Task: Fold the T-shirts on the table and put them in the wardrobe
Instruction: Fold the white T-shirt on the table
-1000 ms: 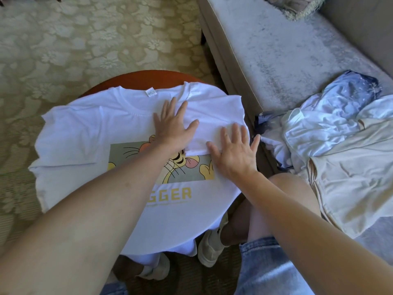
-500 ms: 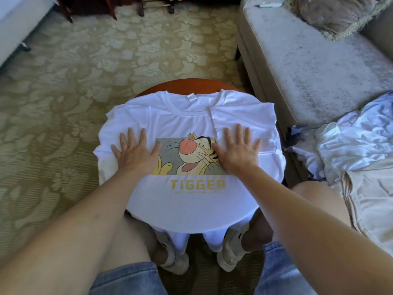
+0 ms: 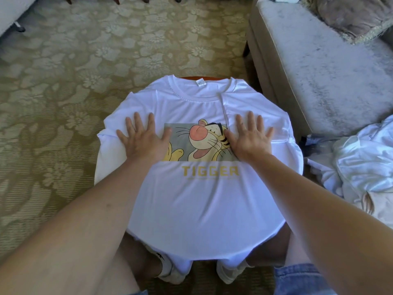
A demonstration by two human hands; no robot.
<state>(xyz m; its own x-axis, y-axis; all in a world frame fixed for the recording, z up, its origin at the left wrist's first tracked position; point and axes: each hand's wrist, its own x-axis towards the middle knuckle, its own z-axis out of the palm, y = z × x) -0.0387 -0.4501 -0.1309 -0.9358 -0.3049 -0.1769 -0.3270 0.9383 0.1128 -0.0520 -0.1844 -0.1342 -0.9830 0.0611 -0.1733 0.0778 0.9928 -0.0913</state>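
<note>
Head view: a white T-shirt (image 3: 202,205) is seen spread front-up over a small round desk (image 3: 212,77), of which only a thin red-brown sliver of rim is visible beyond the collar. The hem is draped over the near edge of the desk and hangs down toward the person's knees. A cartoon tiger print (image 3: 200,143) with the word TIGGER in yellow beneath it is shown on the chest, and a small white label (image 3: 200,83) is seen inside the neckline. On the person's right side, part of the shirt is folded inward, its edge running from the collar down to the upper right corner of the print.

Both hands are laid flat on the shirt with fingers straight and spread wide; nothing is gripped. The left hand (image 3: 144,143) is pressed on the cloth at the left edge of the print, its thumb pointing toward the picture. The right hand (image 3: 246,141) is pressed on the folded-in part, its thumb touching the right edge of the print.

A patterned olive carpet (image 3: 85,71) is seen under and beyond the desk. A pale grey sofa (image 3: 319,81) stands to the right, with a cushion (image 3: 350,15) at its far end and a loose pile of white and cream clothes (image 3: 361,162) on its near end. Two light shoes (image 3: 172,271) are visible below the hanging hem.
</note>
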